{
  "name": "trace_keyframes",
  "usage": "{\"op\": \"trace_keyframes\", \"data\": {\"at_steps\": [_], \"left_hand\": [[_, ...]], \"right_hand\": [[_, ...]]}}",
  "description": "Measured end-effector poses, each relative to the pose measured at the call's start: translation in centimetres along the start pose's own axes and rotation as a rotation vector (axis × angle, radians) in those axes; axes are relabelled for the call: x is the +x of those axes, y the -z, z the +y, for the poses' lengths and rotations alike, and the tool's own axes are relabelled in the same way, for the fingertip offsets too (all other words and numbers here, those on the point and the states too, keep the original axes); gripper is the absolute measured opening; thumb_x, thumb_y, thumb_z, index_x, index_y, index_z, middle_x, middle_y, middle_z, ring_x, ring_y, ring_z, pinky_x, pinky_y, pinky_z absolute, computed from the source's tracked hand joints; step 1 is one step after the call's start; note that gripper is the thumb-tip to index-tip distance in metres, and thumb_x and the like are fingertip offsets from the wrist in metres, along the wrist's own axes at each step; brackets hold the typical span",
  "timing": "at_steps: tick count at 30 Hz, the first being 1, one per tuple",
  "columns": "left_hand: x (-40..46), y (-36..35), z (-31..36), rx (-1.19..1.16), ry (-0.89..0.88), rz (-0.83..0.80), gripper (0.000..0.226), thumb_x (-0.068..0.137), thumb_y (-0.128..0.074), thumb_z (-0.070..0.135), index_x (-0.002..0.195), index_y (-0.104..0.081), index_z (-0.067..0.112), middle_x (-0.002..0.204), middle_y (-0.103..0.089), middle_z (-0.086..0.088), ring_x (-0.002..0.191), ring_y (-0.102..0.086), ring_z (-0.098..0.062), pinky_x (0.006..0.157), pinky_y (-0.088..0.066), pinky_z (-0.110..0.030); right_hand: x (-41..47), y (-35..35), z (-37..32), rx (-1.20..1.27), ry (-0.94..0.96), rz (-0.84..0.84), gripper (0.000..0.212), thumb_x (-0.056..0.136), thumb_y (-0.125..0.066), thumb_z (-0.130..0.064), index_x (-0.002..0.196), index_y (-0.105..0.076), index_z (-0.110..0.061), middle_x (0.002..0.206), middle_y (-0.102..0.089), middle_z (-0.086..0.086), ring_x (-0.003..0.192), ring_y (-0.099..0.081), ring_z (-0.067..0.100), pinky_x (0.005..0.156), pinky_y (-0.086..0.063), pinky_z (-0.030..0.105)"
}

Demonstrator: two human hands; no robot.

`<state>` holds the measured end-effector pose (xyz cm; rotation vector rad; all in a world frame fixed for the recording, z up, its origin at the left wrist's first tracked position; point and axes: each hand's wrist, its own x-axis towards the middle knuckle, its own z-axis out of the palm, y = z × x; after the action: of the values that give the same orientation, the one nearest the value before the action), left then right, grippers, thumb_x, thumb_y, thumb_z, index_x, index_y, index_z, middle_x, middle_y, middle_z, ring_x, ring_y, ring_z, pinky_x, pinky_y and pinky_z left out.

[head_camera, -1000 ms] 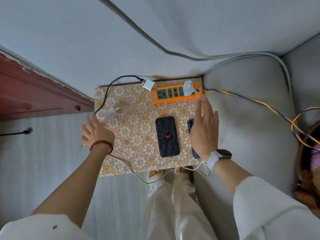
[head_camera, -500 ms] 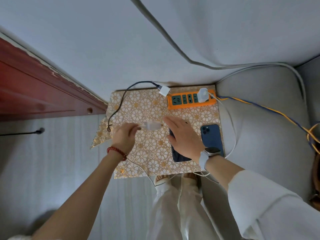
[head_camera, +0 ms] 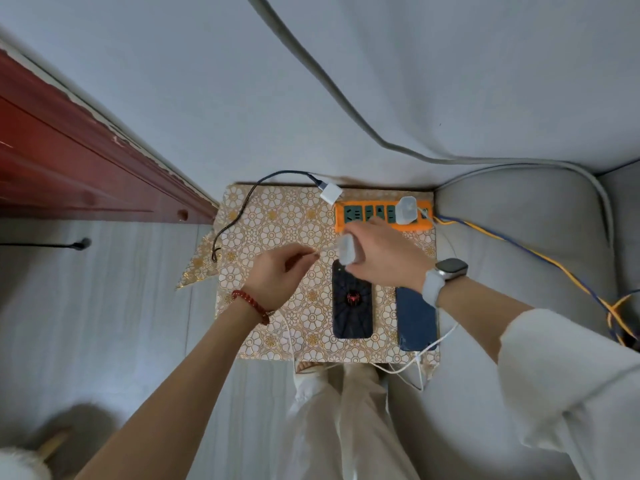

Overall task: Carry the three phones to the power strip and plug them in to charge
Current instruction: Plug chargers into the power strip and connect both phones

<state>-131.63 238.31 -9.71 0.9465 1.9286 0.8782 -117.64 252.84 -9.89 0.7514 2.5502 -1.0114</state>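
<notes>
From the head view, the right hand (head_camera: 384, 254) grips a white charger block (head_camera: 347, 250) just in front of the orange power strip (head_camera: 382, 216), which lies at the far edge of a floral-patterned table (head_camera: 273, 220) and already carries one white plug (head_camera: 406, 210). The left hand (head_camera: 273, 275) has its fingers curled, pinching a thin white cable (head_camera: 320, 251) that leads to that block. Two phones lie face down on the table below the right hand: a black phone with a red spider mark (head_camera: 352, 306) and, just beside it, a blue phone (head_camera: 415, 320) partly hidden by the wrist; a third phone I cannot make out.
</notes>
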Motion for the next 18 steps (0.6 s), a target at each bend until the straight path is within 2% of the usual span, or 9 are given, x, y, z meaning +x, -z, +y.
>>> {"op": "trace_keyframes", "data": {"at_steps": [1,3,6,9,10,12,14,18], "left_hand": [[0.2,-0.2,0.1,-0.124,0.077,-0.021,0.012,0.087,-0.054,0.015,0.089,-0.066,0.015,0.071,-0.063,-0.002,0.055,-0.054,-0.007,0.053,-0.050,-0.022],[0.4,-0.6,-0.1,-0.261,0.176,-0.097,0.014,0.088,-0.051,0.010,0.089,-0.066,0.011,0.067,-0.061,0.001,0.054,-0.057,0.001,0.056,-0.050,-0.012],[0.2,-1.5,-0.5,-0.215,0.236,-0.128,0.016,0.088,-0.051,0.010,0.088,-0.066,0.005,0.065,-0.060,0.002,0.057,-0.057,-0.004,0.062,-0.051,-0.014],[1.4,-2.5,-0.1,-0.144,0.245,0.082,0.017,0.089,-0.050,0.014,0.081,-0.065,0.018,0.065,-0.058,0.003,0.056,-0.053,-0.011,0.060,-0.050,-0.026],[2.1,-2.8,0.2,-0.104,0.231,0.177,0.016,0.089,-0.050,0.016,0.083,-0.065,0.019,0.065,-0.057,0.005,0.054,-0.051,-0.009,0.055,-0.048,-0.024],[3.7,-3.2,1.0,-0.047,0.188,0.316,0.015,0.089,-0.051,0.019,0.088,-0.066,0.018,0.065,-0.056,0.010,0.044,-0.046,-0.001,0.041,-0.039,-0.010],[5.2,-3.6,1.7,-0.004,0.150,0.370,0.016,0.089,-0.051,0.019,0.089,-0.066,0.018,0.064,-0.055,0.013,0.039,-0.044,0.000,0.035,-0.031,-0.005],[6.8,-4.6,2.3,0.077,0.106,0.369,0.018,0.089,-0.051,0.018,0.093,-0.067,0.011,0.066,-0.054,0.012,0.052,-0.046,0.000,0.042,-0.036,-0.001]], "right_hand": [[0.1,0.7,1.0,-0.021,-0.017,0.051,0.028,0.075,-0.065,-0.023,0.095,-0.048,-0.016,0.091,-0.054,0.002,0.087,-0.044,0.019,0.069,-0.035,0.028],[0.5,2.0,3.2,-0.031,-0.064,0.170,0.023,0.075,-0.063,-0.020,0.090,-0.045,-0.017,0.088,-0.050,0.001,0.080,-0.041,0.018,0.064,-0.031,0.031],[1.1,2.6,6.0,-0.046,-0.089,0.249,0.037,0.073,-0.065,-0.018,0.104,-0.045,-0.013,0.098,-0.049,0.003,0.085,-0.042,0.018,0.064,-0.029,0.029],[1.9,2.1,7.4,-0.051,-0.038,0.278,0.040,0.073,-0.065,-0.014,0.107,-0.045,-0.012,0.108,-0.052,0.011,0.086,-0.051,0.027,0.062,-0.033,0.030],[2.2,1.9,7.7,-0.046,-0.036,0.289,0.040,0.074,-0.065,-0.014,0.109,-0.045,-0.012,0.110,-0.053,0.012,0.086,-0.053,0.030,0.062,-0.034,0.030],[2.8,1.8,8.3,-0.022,-0.038,0.300,0.041,0.076,-0.065,-0.015,0.112,-0.046,-0.013,0.114,-0.055,0.012,0.091,-0.056,0.031,0.065,-0.038,0.031],[3.0,1.9,8.9,-0.001,-0.037,0.297,0.044,0.076,-0.066,-0.015,0.117,-0.048,-0.014,0.119,-0.057,0.012,0.097,-0.058,0.032,0.073,-0.044,0.035],[3.0,2.1,10.0,0.062,-0.127,0.319,0.049,0.070,-0.073,-0.018,0.115,-0.053,-0.014,0.114,-0.065,0.010,0.100,-0.061,0.032,0.091,-0.046,0.047]]}}
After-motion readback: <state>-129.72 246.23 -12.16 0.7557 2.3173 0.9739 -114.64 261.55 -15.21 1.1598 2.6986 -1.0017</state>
